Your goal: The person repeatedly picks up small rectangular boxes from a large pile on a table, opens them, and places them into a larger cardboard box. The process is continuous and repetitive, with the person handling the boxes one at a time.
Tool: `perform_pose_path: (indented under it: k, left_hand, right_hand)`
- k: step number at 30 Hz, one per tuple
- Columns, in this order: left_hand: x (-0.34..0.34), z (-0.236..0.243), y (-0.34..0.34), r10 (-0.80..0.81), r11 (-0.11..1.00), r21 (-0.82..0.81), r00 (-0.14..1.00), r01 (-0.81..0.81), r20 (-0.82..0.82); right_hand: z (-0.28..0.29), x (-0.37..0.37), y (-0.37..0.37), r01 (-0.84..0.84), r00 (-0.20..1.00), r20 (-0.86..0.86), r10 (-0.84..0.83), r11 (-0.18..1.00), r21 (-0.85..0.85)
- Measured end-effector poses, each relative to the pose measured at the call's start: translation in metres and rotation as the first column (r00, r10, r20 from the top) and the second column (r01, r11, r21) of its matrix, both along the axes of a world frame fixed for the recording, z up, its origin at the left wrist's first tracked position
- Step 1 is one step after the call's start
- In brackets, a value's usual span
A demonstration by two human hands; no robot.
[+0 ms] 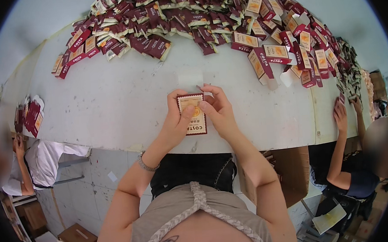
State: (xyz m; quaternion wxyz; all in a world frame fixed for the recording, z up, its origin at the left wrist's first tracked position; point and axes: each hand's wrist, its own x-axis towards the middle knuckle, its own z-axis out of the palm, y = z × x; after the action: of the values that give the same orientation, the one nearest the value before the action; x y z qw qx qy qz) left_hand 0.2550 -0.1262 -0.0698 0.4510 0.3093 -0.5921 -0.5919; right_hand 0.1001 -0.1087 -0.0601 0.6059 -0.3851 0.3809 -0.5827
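Note:
A small flat carton [197,127], cream-fronted with a maroon border, is held upright between both hands just over the near part of the white table [125,99]. My left hand [174,120] grips its left side, the thumb lying across the front. My right hand [221,114] is at the right side, thumb pressed on the face near the upper right corner. Its index finger bends over by the carton's top edge, next to a small dark piece that may be a flap. The carton's back is hidden.
Maroon sachets [151,27] are heaped along the far side. Filled-out cartons [302,46] pile up at far right, and flat maroon cartons [34,117] lie at left. An open cardboard box [299,172] stands below the table edge. Co-workers sit at both sides, one person's hand [340,116] at right.

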Motion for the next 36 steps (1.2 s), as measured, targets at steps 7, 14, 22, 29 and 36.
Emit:
perform_pose_path:
  k: [7, 14, 22, 29, 36]
  left_hand:
    - [-0.001, 0.008, 0.003, -0.092, 0.992, 0.095, 0.991, 0.083, 0.098]
    - [-0.002, -0.010, 0.005, 0.110, 0.954, -0.294, 0.977, -0.053, 0.182]
    - [0.001, -0.001, 0.008, 0.044, 0.976, -0.217, 0.964, 0.014, 0.261]
    - [0.006, 0.015, -0.001, 0.024, 0.921, -0.355, 0.888, 0.159, 0.459]
    - [0.100, 0.010, -0.112, 0.672, 0.723, -0.660, -0.012, -0.205, 0.740]
  right_hand:
    - [-0.015, 0.022, -0.005, 0.334, 0.903, -0.159, -0.399, 0.886, -0.321]
    - [0.023, -0.003, -0.009, 0.089, 0.974, -0.211, -0.078, 0.995, 0.040]
    - [0.027, -0.015, 0.006, -0.009, 0.873, -0.482, -0.075, 0.985, -0.170]
    - [0.028, -0.086, 0.047, -0.340, 0.762, -0.583, 0.282, 0.940, 0.010]
    - [0.062, -0.123, -0.018, -0.288, 0.243, -0.936, 0.255, 0.940, 0.181]
